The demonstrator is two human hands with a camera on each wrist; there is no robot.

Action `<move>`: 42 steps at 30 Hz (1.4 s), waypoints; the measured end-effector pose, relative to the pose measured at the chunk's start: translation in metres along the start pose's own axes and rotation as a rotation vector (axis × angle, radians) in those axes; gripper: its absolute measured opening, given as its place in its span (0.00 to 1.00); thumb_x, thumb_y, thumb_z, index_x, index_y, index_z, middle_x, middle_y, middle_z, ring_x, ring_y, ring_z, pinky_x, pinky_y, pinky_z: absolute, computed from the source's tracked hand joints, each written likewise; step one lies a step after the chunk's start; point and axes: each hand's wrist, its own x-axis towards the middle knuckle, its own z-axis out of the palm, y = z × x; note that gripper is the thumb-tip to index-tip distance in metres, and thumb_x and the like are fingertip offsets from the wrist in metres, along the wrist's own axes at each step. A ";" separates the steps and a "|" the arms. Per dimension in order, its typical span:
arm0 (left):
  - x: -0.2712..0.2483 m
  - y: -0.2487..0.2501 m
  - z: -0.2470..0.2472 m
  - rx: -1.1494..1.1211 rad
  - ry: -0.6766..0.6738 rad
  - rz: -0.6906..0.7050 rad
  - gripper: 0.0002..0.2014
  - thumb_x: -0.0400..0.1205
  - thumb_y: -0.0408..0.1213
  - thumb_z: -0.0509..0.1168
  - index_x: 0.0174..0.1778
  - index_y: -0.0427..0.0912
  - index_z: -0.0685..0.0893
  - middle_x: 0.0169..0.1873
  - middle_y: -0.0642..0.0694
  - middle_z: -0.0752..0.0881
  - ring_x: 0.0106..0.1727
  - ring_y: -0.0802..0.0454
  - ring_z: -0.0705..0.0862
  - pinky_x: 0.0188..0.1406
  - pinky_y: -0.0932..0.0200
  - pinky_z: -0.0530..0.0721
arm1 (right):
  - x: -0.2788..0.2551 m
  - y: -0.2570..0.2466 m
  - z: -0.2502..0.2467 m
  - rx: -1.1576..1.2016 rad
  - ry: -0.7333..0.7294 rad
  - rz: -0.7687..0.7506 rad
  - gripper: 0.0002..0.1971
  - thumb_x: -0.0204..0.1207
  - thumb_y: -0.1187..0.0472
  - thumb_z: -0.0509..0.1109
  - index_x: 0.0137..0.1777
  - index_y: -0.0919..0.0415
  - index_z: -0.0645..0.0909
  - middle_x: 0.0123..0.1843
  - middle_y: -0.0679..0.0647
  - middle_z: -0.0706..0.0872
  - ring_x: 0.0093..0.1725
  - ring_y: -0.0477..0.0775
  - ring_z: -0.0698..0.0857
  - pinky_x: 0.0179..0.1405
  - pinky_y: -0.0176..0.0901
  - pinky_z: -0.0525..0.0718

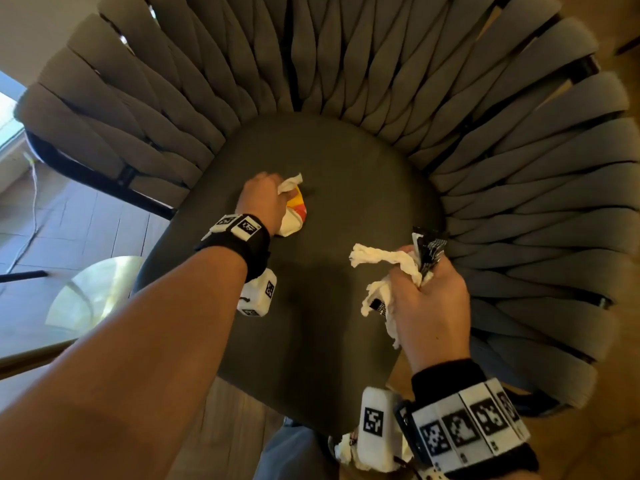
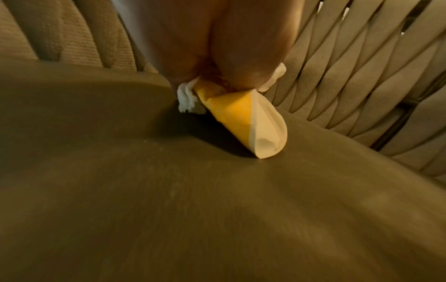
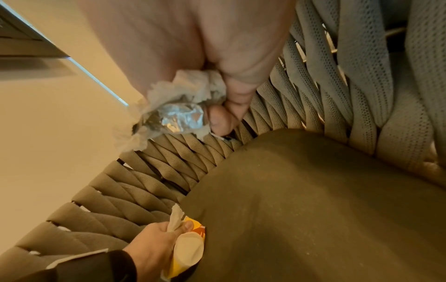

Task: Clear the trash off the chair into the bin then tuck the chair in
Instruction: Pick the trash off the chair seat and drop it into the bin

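Note:
The chair has a dark round seat (image 1: 332,306) ringed by woven grey straps (image 1: 519,168). Over the seat's left part, my left hand (image 1: 266,199) grips a flattened yellow-and-white paper cup (image 1: 294,216) together with a white tissue (image 1: 291,183); the cup's rim touches the seat (image 2: 263,137). My right hand (image 1: 426,299) hovers over the seat's right side and clutches a crumpled white tissue (image 1: 377,258) and a black-and-silver foil wrapper (image 1: 427,251). The foil (image 3: 178,120) shows inside the tissue (image 3: 135,133) in the right wrist view. No bin is in view.
A round glass table edge (image 1: 93,292) sits low at the left, beside the chair's front. Tiled floor and a white cable (image 1: 33,209) lie at the far left. Wooden floor (image 1: 221,427) shows below the seat's front edge.

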 end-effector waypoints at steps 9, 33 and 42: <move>-0.190 0.005 0.047 -0.369 0.132 -0.039 0.08 0.87 0.42 0.64 0.58 0.43 0.83 0.52 0.49 0.80 0.51 0.53 0.82 0.52 0.59 0.79 | -0.078 0.040 -0.032 -0.236 -0.278 -0.015 0.09 0.77 0.60 0.73 0.50 0.43 0.81 0.42 0.45 0.87 0.42 0.35 0.85 0.37 0.30 0.81; -0.401 0.008 0.434 -0.165 -0.112 -0.264 0.24 0.83 0.30 0.67 0.76 0.33 0.73 0.73 0.33 0.73 0.74 0.31 0.71 0.76 0.39 0.71 | -0.069 0.402 -0.015 -1.298 -0.798 -0.335 0.32 0.77 0.59 0.70 0.79 0.58 0.64 0.76 0.60 0.68 0.73 0.65 0.68 0.69 0.56 0.75; -0.387 0.012 0.413 -0.351 -0.321 -0.464 0.41 0.84 0.42 0.65 0.87 0.40 0.47 0.84 0.37 0.52 0.84 0.34 0.52 0.82 0.40 0.55 | -0.066 0.409 -0.018 -1.165 -0.819 -0.155 0.35 0.71 0.42 0.71 0.77 0.49 0.66 0.78 0.59 0.64 0.76 0.67 0.64 0.74 0.63 0.70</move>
